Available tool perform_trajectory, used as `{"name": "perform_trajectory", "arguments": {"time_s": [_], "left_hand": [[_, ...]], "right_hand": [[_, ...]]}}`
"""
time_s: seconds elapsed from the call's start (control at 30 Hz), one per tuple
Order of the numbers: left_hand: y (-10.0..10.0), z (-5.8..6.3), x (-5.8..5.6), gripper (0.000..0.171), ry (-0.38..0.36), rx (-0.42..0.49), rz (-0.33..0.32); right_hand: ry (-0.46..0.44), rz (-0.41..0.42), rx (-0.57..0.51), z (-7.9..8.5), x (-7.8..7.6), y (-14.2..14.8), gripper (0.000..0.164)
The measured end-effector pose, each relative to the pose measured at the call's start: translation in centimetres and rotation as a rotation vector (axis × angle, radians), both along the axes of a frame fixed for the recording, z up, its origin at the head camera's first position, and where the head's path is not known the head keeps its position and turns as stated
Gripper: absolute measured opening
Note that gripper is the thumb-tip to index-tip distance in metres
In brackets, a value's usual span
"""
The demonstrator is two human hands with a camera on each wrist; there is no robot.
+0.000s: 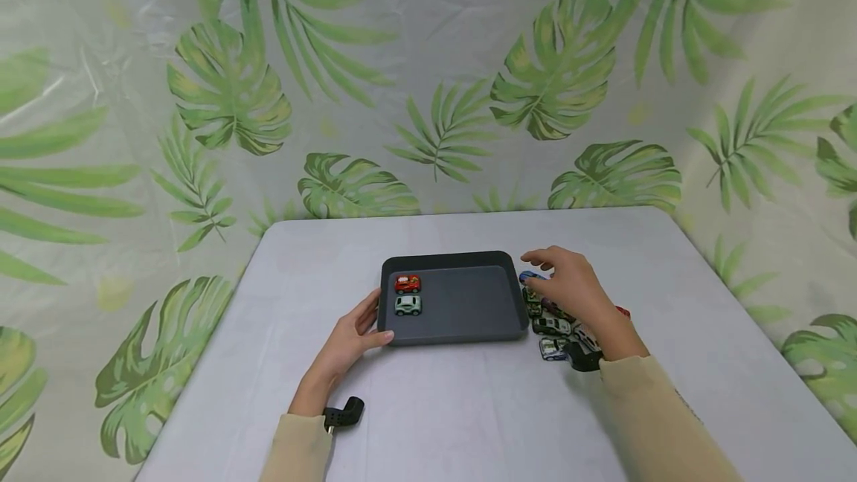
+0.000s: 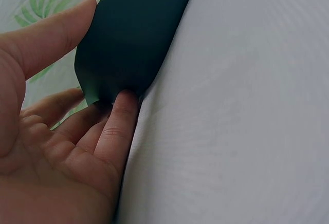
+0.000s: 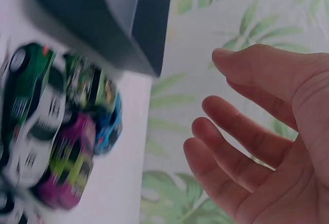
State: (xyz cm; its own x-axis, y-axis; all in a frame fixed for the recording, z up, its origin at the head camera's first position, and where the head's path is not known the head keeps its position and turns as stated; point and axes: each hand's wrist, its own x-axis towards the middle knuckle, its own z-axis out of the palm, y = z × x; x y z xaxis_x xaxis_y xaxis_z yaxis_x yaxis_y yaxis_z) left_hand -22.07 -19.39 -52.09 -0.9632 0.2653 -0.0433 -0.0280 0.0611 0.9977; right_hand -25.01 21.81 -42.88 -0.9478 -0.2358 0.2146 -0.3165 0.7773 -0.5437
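A dark grey rectangular tray [image 1: 469, 307] lies on the table. On its left side are a red toy car [image 1: 407, 284] and, just in front of it, a pale green-white toy car [image 1: 408, 306]. My left hand [image 1: 348, 341] holds the tray's left end, thumb on the rim and fingers against the outer wall [image 2: 128, 34]. Beyond the tray's right edge, my right hand [image 1: 572, 285] hovers over a cluster of toy cars, its fingers spread, loosely bent and holding nothing. The right wrist view shows a green-and-white car [image 3: 43, 116], a purple one [image 3: 67, 167] and a blue one [image 3: 109, 129].
A white cloth covers the table [image 1: 442, 407]. Behind it hangs a leaf-patterned curtain [image 1: 462, 95]. Several more cars, among them a white-and-blue one [image 1: 552, 349], crowd beside the tray's right wall, partly hidden by my right forearm.
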Motion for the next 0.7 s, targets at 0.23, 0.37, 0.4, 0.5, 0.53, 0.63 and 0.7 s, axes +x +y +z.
{"name": "perform_trajectory", "arguments": {"time_s": [0.23, 0.37, 0.4, 0.5, 0.53, 0.63, 0.7], "left_hand": [[0.0, -0.2, 0.0, 0.092, -0.002, 0.008, -0.01], [0.0, 0.0, 0.1, 0.092, -0.001, 0.005, -0.008], [-0.1, 0.0, 0.2, 0.092, 0.002, 0.004, -0.005], [-0.1, 0.1, 0.2, 0.091, 0.004, -0.001, 0.003], [-0.1, 0.1, 0.2, 0.091, 0.006, -0.005, 0.003], [-0.1, 0.1, 0.2, 0.091, 0.004, -0.009, 0.002], [-0.2, 0.1, 0.1, 0.091, 0.004, -0.01, 0.003]], "right_hand": [[0.012, -0.041, 0.019, -0.9, 1.0, 3.2, 0.042], [0.021, -0.053, 0.047, -1.3, 1.6, 4.8, 0.043], [0.022, -0.056, 0.054, -1.4, 1.7, 5.2, 0.043], [0.022, -0.068, 0.077, -1.7, 2.2, 6.2, 0.044], [0.023, -0.073, 0.083, -1.8, 2.3, 6.5, 0.044], [0.017, -0.089, 0.095, -2.0, 2.6, 7.5, 0.044], [0.011, -0.096, 0.1, -2.1, 2.7, 8.1, 0.044]]}}
